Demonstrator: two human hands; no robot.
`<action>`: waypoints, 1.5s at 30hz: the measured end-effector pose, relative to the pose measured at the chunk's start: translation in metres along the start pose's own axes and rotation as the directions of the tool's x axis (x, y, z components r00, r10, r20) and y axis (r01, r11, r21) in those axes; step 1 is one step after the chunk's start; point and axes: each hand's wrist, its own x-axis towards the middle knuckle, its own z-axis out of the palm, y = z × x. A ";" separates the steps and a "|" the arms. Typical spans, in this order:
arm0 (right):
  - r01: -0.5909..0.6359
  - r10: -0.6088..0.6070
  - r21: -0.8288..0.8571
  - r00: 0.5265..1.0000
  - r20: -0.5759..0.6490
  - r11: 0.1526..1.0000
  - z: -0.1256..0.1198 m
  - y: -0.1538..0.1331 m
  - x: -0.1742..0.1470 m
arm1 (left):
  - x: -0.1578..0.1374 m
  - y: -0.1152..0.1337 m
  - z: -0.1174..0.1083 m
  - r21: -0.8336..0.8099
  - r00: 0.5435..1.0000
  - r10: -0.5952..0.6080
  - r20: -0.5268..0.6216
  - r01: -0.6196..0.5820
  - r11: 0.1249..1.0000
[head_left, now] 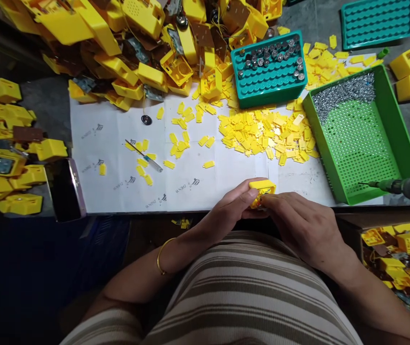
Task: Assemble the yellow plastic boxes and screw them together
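Close to my body at the table's front edge, my left hand [234, 201] is wrapped round a small yellow plastic housing [262, 185], thumb on its near side. The housing's open side faces me, and some parts and wires show inside. My right hand [303, 220] meets it from the right, its fingers bent and pressed at the opening. Whatever those fingertips pinch is hidden. Beyond my hands lies a heap of small flat yellow plastic pieces [262, 134] on white paper [190, 196]. A screwdriver [144, 156] rests on the paper to the left.
A green basket [409, 143] with small screws stands right, a power screwdriver [402, 188] jutting over it. Teal trays [269, 98] sit behind. Yellow housings [140, 76] pile up at the back left. A phone [64, 189] lies left; a box of housings [402, 268] stands lower right.
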 end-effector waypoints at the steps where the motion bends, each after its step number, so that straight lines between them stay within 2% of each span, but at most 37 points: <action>1: -0.019 0.019 0.012 1.000 0.011 1.000 -0.001 0.001 0.001 | 0.000 0.000 0.000 -0.016 1.000 -0.008 0.012 0.009 1.000; 5: -0.080 0.090 0.190 0.995 -0.041 0.978 0.000 0.004 0.003 | -0.001 0.001 0.001 -0.098 0.998 0.004 0.069 0.003 0.995; 8: -0.086 0.127 0.320 0.986 -0.110 0.943 0.005 0.003 0.003 | -0.004 0.003 0.003 -0.090 0.999 -0.001 0.037 0.005 0.996; 14: -0.159 0.222 0.374 0.966 -0.131 0.914 0.006 0.000 0.002 | -0.006 0.006 0.004 0.008 0.999 -0.010 0.050 0.010 1.000; 16: -0.172 0.234 0.375 0.964 -0.128 0.911 0.004 0.000 0.003 | -0.005 0.005 0.004 0.018 0.999 0.003 0.042 -0.004 1.000; 21: -0.111 0.180 0.329 0.966 -0.187 0.938 0.003 -0.003 0.004 | -0.004 0.003 0.003 0.040 0.999 0.010 0.047 -0.012 0.999; 24: -0.137 0.186 0.235 0.962 -0.199 0.962 0.003 -0.005 0.005 | -0.003 0.001 0.002 0.047 0.999 0.012 0.048 -0.015 0.999; 27: -0.200 0.223 0.133 0.956 -0.189 0.971 0.003 -0.005 0.005 | -0.001 -0.001 0.000 0.072 0.999 0.003 0.037 -0.006 0.997; 31: -0.188 0.198 0.081 0.972 -0.128 0.979 0.003 -0.001 0.008 | 0.001 -0.003 -0.001 0.086 1.000 0.012 0.004 -0.013 0.996; 36: -0.178 0.190 0.111 0.975 -0.113 0.978 0.005 0.004 0.009 | 0.003 -0.002 -0.001 0.082 1.000 0.019 0.011 -0.019 0.996; 41: -0.181 0.188 0.093 0.979 -0.082 0.979 0.005 0.006 0.010 | 0.008 -0.003 -0.001 0.118 0.999 0.036 -0.033 -0.032 0.992; 45: -0.169 0.181 0.144 0.980 -0.079 0.975 0.007 0.015 0.007 | 0.014 -0.005 0.001 0.128 0.998 0.037 -0.043 -0.031 0.991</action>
